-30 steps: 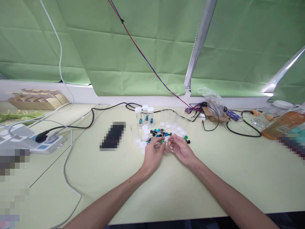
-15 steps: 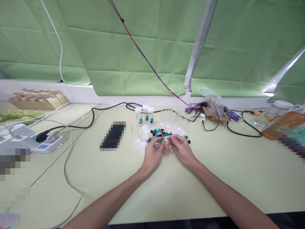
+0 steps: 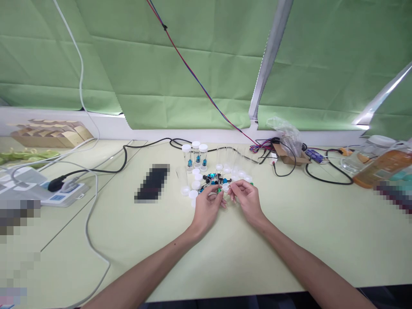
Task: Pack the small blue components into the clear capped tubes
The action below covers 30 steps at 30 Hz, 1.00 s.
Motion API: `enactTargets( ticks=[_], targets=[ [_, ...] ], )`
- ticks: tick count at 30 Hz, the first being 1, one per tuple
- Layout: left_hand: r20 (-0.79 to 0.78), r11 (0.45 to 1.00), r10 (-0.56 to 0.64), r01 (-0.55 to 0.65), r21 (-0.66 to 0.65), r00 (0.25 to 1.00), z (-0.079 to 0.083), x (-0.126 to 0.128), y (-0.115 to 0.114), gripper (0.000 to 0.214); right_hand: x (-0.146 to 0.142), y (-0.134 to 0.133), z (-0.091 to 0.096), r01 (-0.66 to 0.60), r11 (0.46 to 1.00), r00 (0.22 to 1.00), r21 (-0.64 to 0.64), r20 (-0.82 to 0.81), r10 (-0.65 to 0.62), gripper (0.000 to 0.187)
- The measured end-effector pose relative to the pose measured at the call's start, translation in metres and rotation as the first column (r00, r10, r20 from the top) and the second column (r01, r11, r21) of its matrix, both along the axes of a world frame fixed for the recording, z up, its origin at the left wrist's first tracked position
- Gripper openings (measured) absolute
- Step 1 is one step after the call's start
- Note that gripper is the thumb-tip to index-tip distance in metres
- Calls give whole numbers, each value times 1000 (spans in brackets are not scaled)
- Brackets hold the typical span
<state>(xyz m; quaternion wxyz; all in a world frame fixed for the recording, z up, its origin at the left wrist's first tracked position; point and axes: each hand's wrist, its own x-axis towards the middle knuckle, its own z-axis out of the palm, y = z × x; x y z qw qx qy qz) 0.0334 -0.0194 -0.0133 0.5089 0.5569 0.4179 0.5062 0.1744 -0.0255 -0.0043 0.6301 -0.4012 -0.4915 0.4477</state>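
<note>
My left hand point(image 3: 206, 209) and my right hand point(image 3: 246, 199) meet over a small heap of parts point(image 3: 213, 180), blue, black and green, in the middle of the pale green table point(image 3: 289, 240). The left fingers pinch a small green part point(image 3: 219, 190). The right fingers are curled round a small white cap point(image 3: 225, 187) close beside it. Loose white caps point(image 3: 194, 189) lie to the left of the heap. Three capped clear vials point(image 3: 195, 156) with blue parts inside stand upright behind it. Open clear vials point(image 3: 229, 159) stand to their right.
A blurred dark object point(image 3: 152, 183) lies left of the heap. A power strip point(image 3: 58, 192) with black and white cables sits at the far left. A cardboard box with a plastic bag point(image 3: 288, 148), tangled wires, a glass jar point(image 3: 358, 159) and an orange bottle point(image 3: 383, 168) line the back right.
My right hand has shifted slightly up and towards the heap, drawing its fingers closer around the white cap. My left hand stays nearly still.
</note>
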Motion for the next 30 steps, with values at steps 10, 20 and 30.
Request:
enactTargets(
  ticks=[10, 20, 30],
  targets=[
    [3, 999, 32, -32, -6, 999, 3, 0, -3, 33, -2, -2, 2, 64, 998, 997, 29, 47, -66, 26],
    [9, 995, 49, -49, 83, 999, 2, 0, -3, 28, 0, -1, -5, 105, 993, 984, 56, 139, -112, 27],
    [-77, 977, 86, -69, 200, 993, 0, -2, -3, 24, 1, 0, 1, 47, 996, 999, -70, 24, -46, 36]
  ],
)
